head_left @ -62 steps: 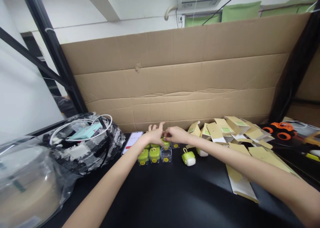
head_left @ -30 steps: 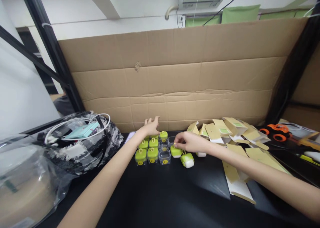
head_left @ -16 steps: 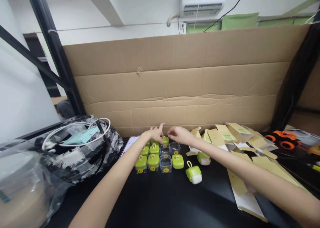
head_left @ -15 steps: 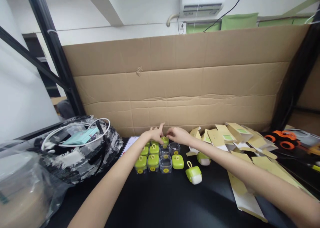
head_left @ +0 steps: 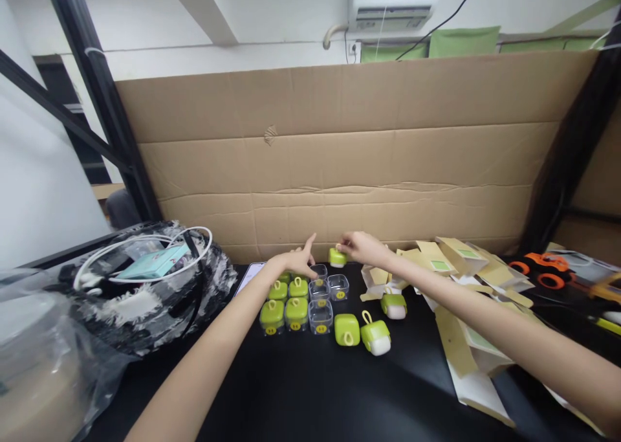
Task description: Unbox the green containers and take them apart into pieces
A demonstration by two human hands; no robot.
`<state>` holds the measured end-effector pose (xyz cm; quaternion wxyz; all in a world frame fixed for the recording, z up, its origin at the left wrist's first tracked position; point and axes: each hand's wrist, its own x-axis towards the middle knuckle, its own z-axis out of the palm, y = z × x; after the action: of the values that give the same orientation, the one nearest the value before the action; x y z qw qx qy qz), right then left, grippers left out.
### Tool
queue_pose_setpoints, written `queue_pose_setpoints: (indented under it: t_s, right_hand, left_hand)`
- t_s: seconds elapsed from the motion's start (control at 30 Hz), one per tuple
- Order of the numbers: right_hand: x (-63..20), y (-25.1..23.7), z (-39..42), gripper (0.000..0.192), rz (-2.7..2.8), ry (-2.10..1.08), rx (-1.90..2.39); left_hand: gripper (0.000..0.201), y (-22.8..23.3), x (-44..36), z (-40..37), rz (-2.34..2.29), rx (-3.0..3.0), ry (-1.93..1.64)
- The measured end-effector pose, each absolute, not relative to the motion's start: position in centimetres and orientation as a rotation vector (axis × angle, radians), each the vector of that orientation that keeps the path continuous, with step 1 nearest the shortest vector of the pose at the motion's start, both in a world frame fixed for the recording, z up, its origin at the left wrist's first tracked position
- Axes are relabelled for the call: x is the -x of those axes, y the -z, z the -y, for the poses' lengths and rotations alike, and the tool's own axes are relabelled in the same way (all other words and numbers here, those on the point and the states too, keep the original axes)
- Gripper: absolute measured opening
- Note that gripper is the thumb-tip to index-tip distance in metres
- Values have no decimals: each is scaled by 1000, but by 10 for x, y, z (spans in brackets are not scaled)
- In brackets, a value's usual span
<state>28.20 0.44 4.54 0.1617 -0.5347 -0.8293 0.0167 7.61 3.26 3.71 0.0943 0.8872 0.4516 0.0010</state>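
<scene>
My left hand (head_left: 298,262), fingers spread, is over the back of a group of small clear boxes and touches or nearly touches an uncovered clear box (head_left: 319,272). With thumb and fingers pinched, my right hand (head_left: 363,248) holds a green lid (head_left: 337,257) above the back of the group. Green lids with loops cover several boxes on the left, such as a lidded box (head_left: 272,316). Other clear boxes (head_left: 321,316) stand uncovered with yellow round labels. A green looped piece (head_left: 347,329) lies in front, beside two green-and-white cases (head_left: 376,336).
Opened cardboard packages (head_left: 456,264) are heaped at the right, near an orange toy vehicle (head_left: 546,270). A black-and-white bag (head_left: 155,293) with a white cable stands left. A cardboard panel (head_left: 339,164) closes the back of the black table (head_left: 291,390).
My right hand has lifted the green lid off a back box and moved slightly right and up. The front green piece has shifted nearer and turned, its loop now facing me.
</scene>
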Motion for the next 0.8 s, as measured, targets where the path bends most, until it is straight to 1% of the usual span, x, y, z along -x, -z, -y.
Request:
queue_pose_setpoints:
  t_s: [0.03,0.07,0.1,0.3,0.53,0.63,0.8]
  right_hand:
    - [-289,-45,-1,23,2380,-57,1544]
    - [-296,-44,3,22,2398,-71,1556]
    - [-301,-41,7,21,2420,-89,1563]
    - [-305,-25,17,21,2519,-138,1559]
    - [-300,-34,17,21,2574,-91,1638]
    - [-279,-38,7,22,2580,-85,1579]
    - [-217,-35,-18,25,2602,-116,1351]
  left_hand:
    - [51,-39,-73,-32,-1349,-2628,-13]
    - [41,-41,-69,-31,-1364,-2628,-25]
    - [35,-43,-64,-30,-1382,-2630,-37]
    - [35,-47,-40,-25,-1457,-2636,-17]
    - [34,-42,-37,-32,-1405,-2611,23]
    - [34,-40,-36,-34,-1384,-2610,14]
    - [34,-37,-34,-37,-1373,-2616,-10]
